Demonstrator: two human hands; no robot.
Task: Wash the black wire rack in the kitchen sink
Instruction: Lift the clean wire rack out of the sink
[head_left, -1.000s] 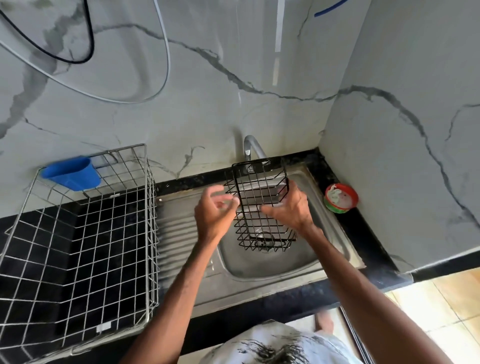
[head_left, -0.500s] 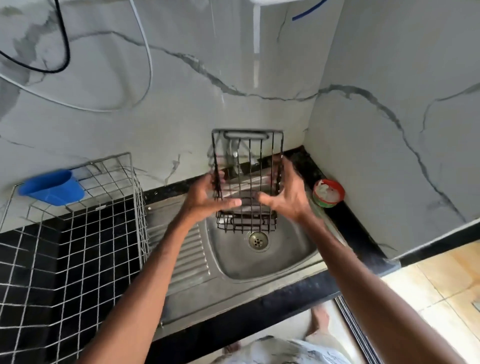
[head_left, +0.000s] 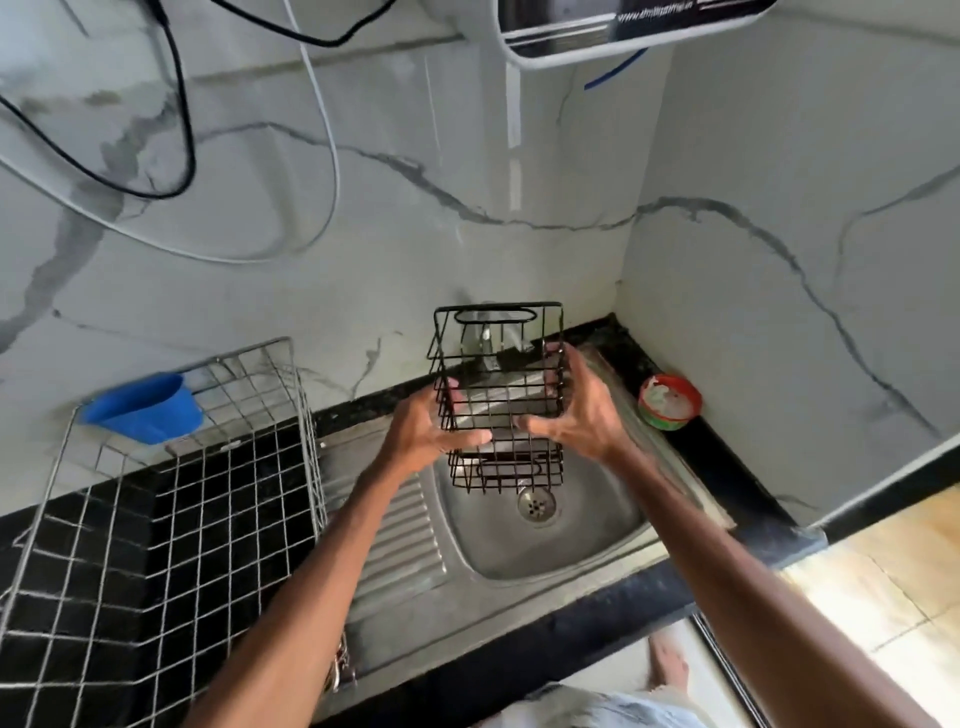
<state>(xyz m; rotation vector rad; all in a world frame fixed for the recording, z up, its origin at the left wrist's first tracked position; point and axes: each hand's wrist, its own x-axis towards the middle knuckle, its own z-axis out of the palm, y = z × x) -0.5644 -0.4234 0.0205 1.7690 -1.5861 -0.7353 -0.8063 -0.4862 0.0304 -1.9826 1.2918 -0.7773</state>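
Black wire rack (head_left: 497, 382) held in the air over the sink (head_left: 524, 553) bowl, just this side of the tap (head_left: 486, 344), which shows through its mesh. Rack is a tall rectangular basket of thin black wire, grid sides, tilted with 1 end toward the far wall and the other low over the drain (head_left: 536, 505); a flat oval wire loop sits at each end. Left hand (head_left: 428, 434) grips the rack's left side, fingertips curled through the wires and thumb across the near face. Right hand (head_left: 579, 415) clamps the right side, fingers laid up along it and thumb pinching the near edge. To the left on the black counter (head_left: 737, 483) stands a large silver wire basket (head_left: 171, 519) with a blue plastic cup (head_left: 143, 408) hooked on its far rim; what the cup holds cannot be seen. At the far right corner, a small red-rimmed tub (head_left: 670, 402) holds something white. Above, an appliance (head_left: 623, 31) on the wall carries white lettering, too blurred to read. Black and white cables (head_left: 184, 130) loop on the marble wall.
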